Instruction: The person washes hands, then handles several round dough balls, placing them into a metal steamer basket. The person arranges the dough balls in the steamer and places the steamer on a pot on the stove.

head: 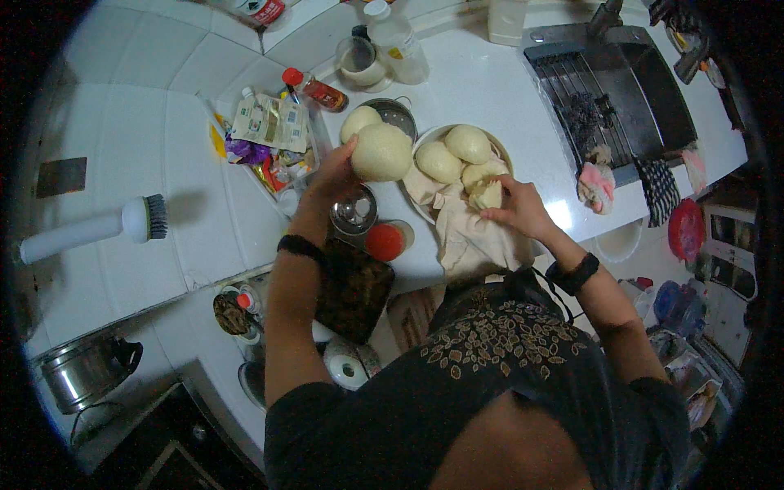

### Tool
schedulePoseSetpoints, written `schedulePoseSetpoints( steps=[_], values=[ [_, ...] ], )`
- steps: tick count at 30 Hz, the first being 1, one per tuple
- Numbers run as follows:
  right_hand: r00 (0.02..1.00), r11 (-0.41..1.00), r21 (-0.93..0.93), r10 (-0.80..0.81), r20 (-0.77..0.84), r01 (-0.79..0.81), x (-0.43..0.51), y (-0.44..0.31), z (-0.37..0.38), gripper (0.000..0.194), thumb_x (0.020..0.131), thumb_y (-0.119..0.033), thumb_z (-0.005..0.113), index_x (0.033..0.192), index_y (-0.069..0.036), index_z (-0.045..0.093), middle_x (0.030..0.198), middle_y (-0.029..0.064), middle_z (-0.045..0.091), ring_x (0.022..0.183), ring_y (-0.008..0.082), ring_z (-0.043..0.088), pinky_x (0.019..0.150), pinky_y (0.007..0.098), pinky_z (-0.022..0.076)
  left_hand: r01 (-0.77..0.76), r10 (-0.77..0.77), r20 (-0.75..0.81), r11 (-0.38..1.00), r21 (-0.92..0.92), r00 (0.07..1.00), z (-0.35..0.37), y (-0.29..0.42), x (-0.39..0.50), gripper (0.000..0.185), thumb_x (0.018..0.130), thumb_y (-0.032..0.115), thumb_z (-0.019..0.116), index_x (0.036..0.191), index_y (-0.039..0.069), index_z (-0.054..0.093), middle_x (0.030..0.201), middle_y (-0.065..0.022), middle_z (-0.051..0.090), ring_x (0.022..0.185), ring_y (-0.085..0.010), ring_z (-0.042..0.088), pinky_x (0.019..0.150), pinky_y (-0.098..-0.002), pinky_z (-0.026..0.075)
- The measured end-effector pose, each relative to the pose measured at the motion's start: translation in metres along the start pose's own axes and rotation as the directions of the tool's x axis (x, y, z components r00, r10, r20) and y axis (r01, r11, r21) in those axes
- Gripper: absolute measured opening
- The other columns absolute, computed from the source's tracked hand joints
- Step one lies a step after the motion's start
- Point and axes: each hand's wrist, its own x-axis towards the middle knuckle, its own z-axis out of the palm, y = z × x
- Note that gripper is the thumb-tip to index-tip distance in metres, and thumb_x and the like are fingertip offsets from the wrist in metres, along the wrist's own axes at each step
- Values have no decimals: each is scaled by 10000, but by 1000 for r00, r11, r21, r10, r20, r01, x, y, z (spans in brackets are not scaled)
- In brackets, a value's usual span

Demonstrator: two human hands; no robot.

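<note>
My left hand (337, 166) grips a large, round, pale steamed bun (383, 153) from its left side, raised over the counter. Behind it, a second bun (359, 122) shows at the left side of a metal colander (395, 113), partly hidden. Between the thumb and fingers of my right hand (520, 207) is a smaller, uneven piece of bun (486, 195). That hand is over a round bowl (503, 142) lined with beige cloth (474, 236). Inside the bowl lie buns, among them a smooth one (438, 162). The cloth hangs over the bowl's near rim.
A steel bowl (353, 209) and a red-topped jar (386, 241) stand below my left hand. A bin of food packets (269, 125), a sauce bottle (324, 93) and a plastic jug (401, 52) are behind. The sink (658, 92) with a rack is at right.
</note>
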Motion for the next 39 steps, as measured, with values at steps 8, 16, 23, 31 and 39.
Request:
schedulePoseSetpoints(
  steps=[8,16,23,31,39],
  values=[
    [998,998,29,-52,-36,53,-1,-4,3,647,646,-416,811,1107,-20,591,715,161,649,659,293,660,626,351,517,195,80,-379,750,632,922,-82,-23,51,553,924,497,443,1141,12,594,997,-165,658,893,-301,649,799,-415,509],
    [999,998,-59,13,-39,-15,0,-12,-2,630,642,-417,807,1073,-9,597,691,167,637,645,323,648,617,364,517,239,388,-215,-15,971,896,-45,13,38,507,878,481,467,1106,60,634,1012,-222,627,936,-409,605,850,-467,476],
    [999,998,-58,37,-7,-38,1,-9,-1,615,657,-343,806,1111,4,581,752,195,648,701,301,662,648,351,508,52,351,-4,-129,990,936,-34,1,33,543,855,459,572,1209,48,551,1179,-192,550,1062,-368,551,899,-453,450],
    [999,997,-72,-20,-47,17,1,-10,2,660,658,-378,805,1137,12,573,723,183,643,654,305,652,610,354,505,-395,308,456,-242,886,835,60,-31,48,682,697,495,721,1158,21,551,1139,-144,565,1057,-321,533,900,-423,434],
    [995,964,-260,-78,-69,58,7,-34,-3,584,637,-406,785,1048,-36,596,1259,183,515,1172,296,490,970,436,346,-271,167,383,-461,845,909,103,-38,51,680,640,436,773,1116,8,543,1063,-130,559,1118,-300,477,884,-413,434]
  ],
)
